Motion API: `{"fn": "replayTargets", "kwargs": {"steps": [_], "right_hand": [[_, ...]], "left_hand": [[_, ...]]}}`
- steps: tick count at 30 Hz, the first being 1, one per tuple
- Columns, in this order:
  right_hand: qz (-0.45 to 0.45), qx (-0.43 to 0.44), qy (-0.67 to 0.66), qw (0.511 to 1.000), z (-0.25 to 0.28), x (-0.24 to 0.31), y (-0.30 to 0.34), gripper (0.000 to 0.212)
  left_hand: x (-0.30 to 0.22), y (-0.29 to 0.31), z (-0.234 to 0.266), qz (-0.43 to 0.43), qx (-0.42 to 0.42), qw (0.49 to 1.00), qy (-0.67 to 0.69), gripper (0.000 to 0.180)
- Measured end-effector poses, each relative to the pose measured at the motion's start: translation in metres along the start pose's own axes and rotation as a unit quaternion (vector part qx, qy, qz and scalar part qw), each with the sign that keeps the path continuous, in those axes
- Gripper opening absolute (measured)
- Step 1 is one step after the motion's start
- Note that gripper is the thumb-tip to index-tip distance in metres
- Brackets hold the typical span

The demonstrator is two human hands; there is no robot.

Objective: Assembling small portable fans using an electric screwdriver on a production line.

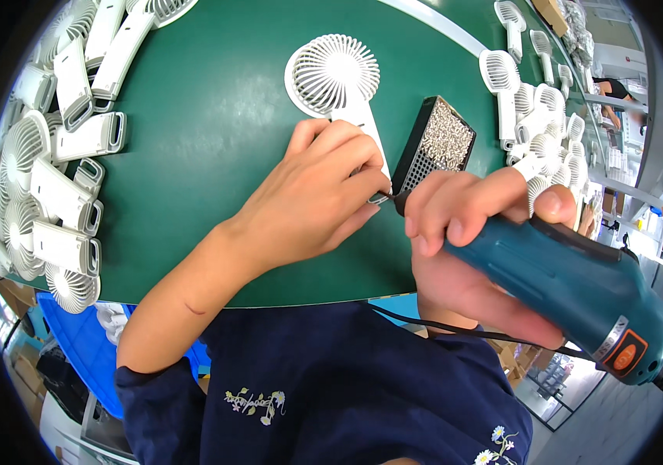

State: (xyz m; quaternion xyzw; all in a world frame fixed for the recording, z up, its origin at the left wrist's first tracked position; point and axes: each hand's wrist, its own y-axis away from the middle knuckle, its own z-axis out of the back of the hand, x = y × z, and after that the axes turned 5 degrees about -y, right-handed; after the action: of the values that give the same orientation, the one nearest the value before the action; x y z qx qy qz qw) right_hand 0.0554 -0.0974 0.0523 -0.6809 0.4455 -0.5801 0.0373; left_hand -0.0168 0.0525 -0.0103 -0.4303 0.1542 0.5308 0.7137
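Note:
A white handheld fan [337,74] lies on the green table, its round grille pointing away from me. My left hand [324,174] is closed over the fan's handle, which it partly hides. In my right hand [467,232] is a teal electric screwdriver [556,279], held nearly level. Its dark tip points left and meets the handle's near end, beside my left fingers. Whether a screw sits at the tip is hidden. Just beyond the tip stands a black screw tray [448,136] full of small silvery screws.
Several white fans [68,186] are heaped along the table's left edge. More fans [544,132] lie in a pile at the right. A black cord [486,333] runs below the screwdriver. A blue bin [80,341] stands under the table's left front edge. A person [614,97] is farther off at right.

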Motion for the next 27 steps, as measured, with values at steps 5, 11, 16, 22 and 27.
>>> {"fn": "replayTargets", "kwargs": {"steps": [5,11,16,22,27], "right_hand": [[-0.009,0.027,-0.006,1.0,0.014,-0.006,-0.002,0.093],[-0.007,-0.004,-0.011,1.0,0.011,-0.008,0.001,0.094],[-0.015,0.004,-0.002,1.0,0.014,-0.01,0.006,0.093],[-0.027,0.042,-0.01,0.999,0.02,-0.009,0.006,0.089],[-0.001,0.011,-0.016,1.0,0.011,-0.012,0.002,0.086]], "left_hand": [[0.004,0.001,-0.004,-0.002,-0.01,1.0,-0.02,0.031],[0.004,0.002,-0.005,-0.002,0.008,1.0,-0.02,0.03],[0.002,0.003,-0.008,0.004,0.01,1.0,-0.023,0.03],[0.002,0.001,-0.002,0.021,0.02,0.999,-0.03,0.031],[0.004,-0.001,0.0,0.033,0.016,0.998,-0.042,0.032]]}}
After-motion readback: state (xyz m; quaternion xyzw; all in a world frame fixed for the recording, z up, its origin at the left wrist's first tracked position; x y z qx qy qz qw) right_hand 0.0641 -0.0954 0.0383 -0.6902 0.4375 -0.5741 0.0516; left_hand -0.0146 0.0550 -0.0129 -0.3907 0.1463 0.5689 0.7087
